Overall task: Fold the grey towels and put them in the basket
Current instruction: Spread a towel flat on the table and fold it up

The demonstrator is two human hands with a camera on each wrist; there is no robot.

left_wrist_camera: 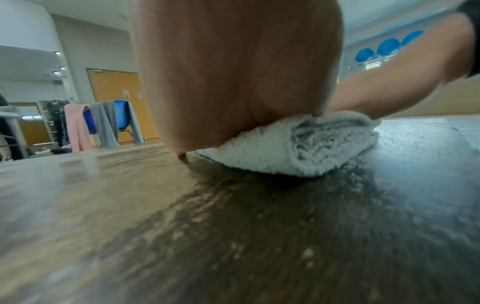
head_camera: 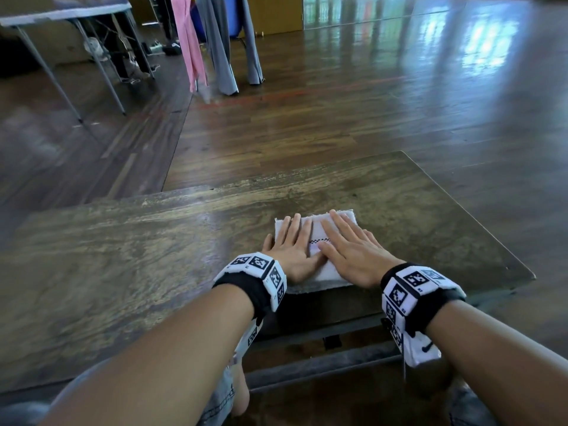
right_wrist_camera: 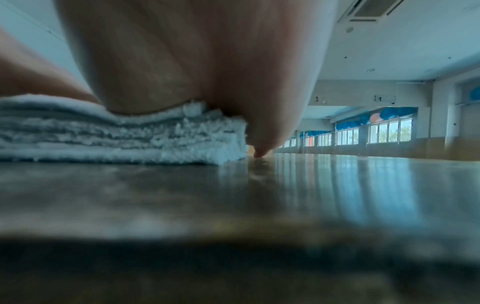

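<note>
**Both palms flat on the folded towel**

Your left hand and right hand lie side by side, fingers straight and spread, pressing down on the folded towel; neither grips it. The towel sits low and right of centre in the head view, close to the near edge of the desk. The right wrist view shows several stacked layers of fluffy terry; the left wrist view shows a rounded fold at one end.

Expect it to be light, soft and limp, and likely to spring open or sag once you lift your palms. Probably the safest hold is from both short sides at once, fingers slid underneath and thumbs on top, so the layers stay clamped together. No basket shows in any view. More cloths hang at the upper left of the head view.
</note>
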